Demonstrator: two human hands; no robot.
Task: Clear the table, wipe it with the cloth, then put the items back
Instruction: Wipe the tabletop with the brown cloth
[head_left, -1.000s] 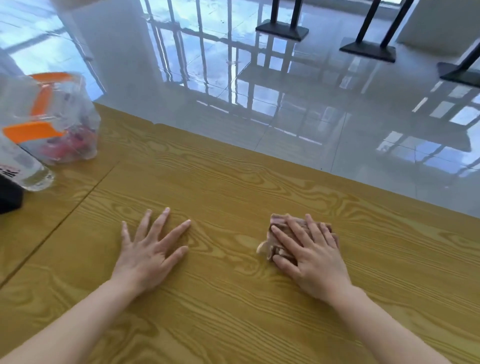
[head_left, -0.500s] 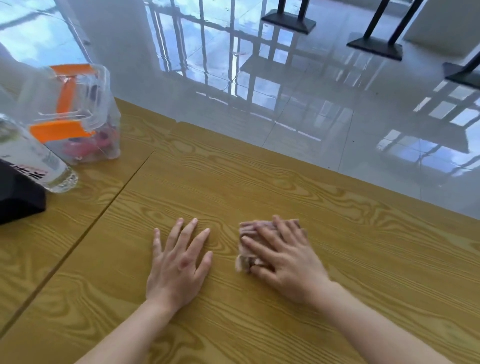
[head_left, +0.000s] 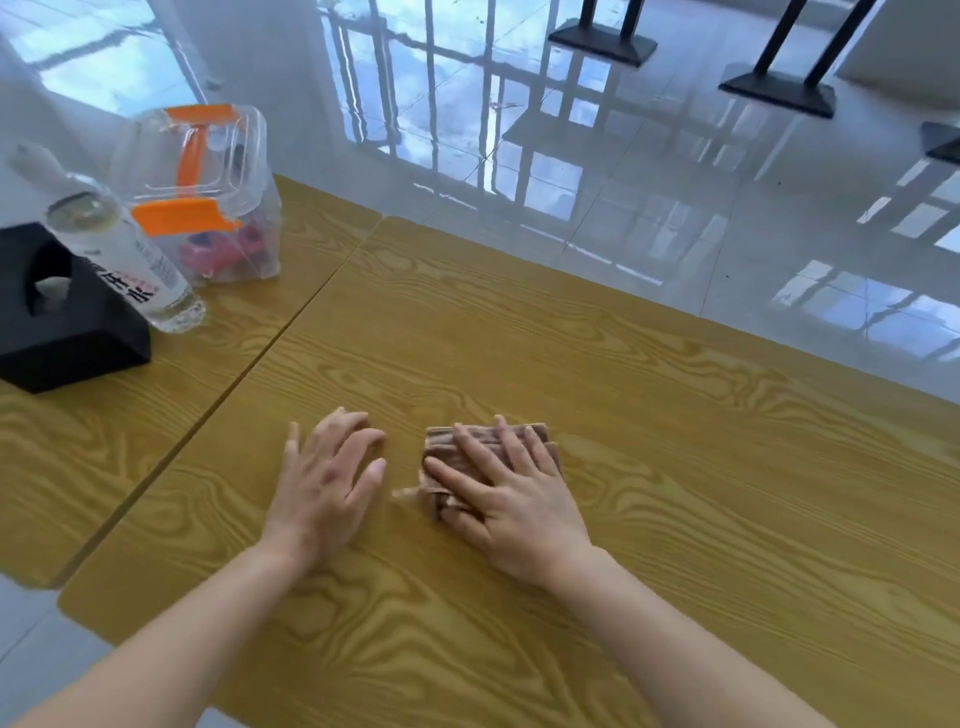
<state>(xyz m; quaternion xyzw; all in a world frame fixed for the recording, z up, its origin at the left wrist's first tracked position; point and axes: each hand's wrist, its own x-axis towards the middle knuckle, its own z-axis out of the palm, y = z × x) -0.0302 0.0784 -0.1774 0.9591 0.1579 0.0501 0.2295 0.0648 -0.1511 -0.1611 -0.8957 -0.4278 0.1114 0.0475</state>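
Note:
A folded brownish cloth (head_left: 441, 457) lies on the yellow wood-grain table (head_left: 675, 467), near its middle. My right hand (head_left: 511, 493) presses flat on top of the cloth, fingers spread, covering most of it. My left hand (head_left: 324, 483) rests flat on the bare tabletop just left of the cloth, fingers apart, holding nothing. On a second table to the left stand a black tissue box (head_left: 57, 312), a clear water bottle (head_left: 124, 260) and a clear plastic container (head_left: 208, 192) with orange clips and pink items inside.
A seam (head_left: 260, 358) separates the two tables. The far table edge (head_left: 623, 306) runs diagonally, with glossy tiled floor beyond. Black stand bases (head_left: 602, 41) sit on the floor at the top right.
My right hand has slid the cloth leftward across the table, ending close to my left hand. The view has turned left, bringing the tissue box, bottle and container further into sight.

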